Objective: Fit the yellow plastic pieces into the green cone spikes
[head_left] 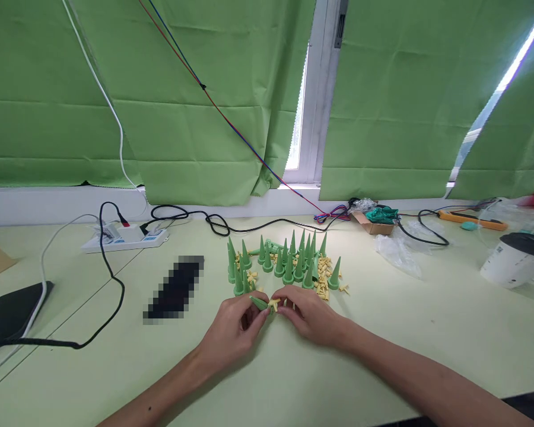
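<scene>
Between the fingers of my left hand (238,323) lies a green cone (258,303), tilted on its side with its tip pointing left. My right hand (309,314) pinches a small yellow piece (274,305) at the cone's wide end; whether it is fixed to the cone cannot be made out. Just beyond my hands, several green cones (288,270) stand upright in a cluster. Small yellow pieces (323,279) lie in loose heaps among and beside them.
A power strip (137,240) with black and white cables sits at back left, near a blurred black rectangle (174,290). Toward the back right are a small cardboard box (374,225), clear plastic bags (400,255), an orange tool (471,220) and a white cylinder (514,261).
</scene>
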The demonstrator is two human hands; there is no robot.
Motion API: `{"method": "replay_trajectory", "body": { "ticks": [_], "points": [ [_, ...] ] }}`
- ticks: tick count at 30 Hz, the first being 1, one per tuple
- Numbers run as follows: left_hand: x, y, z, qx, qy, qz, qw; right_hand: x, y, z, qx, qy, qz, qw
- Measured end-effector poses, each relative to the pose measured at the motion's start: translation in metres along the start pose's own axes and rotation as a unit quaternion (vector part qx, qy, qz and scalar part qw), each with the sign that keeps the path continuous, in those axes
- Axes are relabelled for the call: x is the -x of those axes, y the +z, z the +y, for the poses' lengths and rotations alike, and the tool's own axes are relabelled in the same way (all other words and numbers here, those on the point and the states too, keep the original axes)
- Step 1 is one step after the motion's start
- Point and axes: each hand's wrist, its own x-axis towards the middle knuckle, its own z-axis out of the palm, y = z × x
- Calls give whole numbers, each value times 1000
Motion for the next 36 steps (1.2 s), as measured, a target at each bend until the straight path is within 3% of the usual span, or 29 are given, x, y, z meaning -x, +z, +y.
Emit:
{"method": "replay_trajectory", "body": {
  "ticks": [9, 36],
  "points": [
    [3, 2, -6, -33, 45, -1, 998, 0, 3, 8, 31, -5, -4, 999],
    [4, 2, -5, -51, 72, -11, 996, -1, 2, 9, 67, -44, 30, 996]
  ]
}}
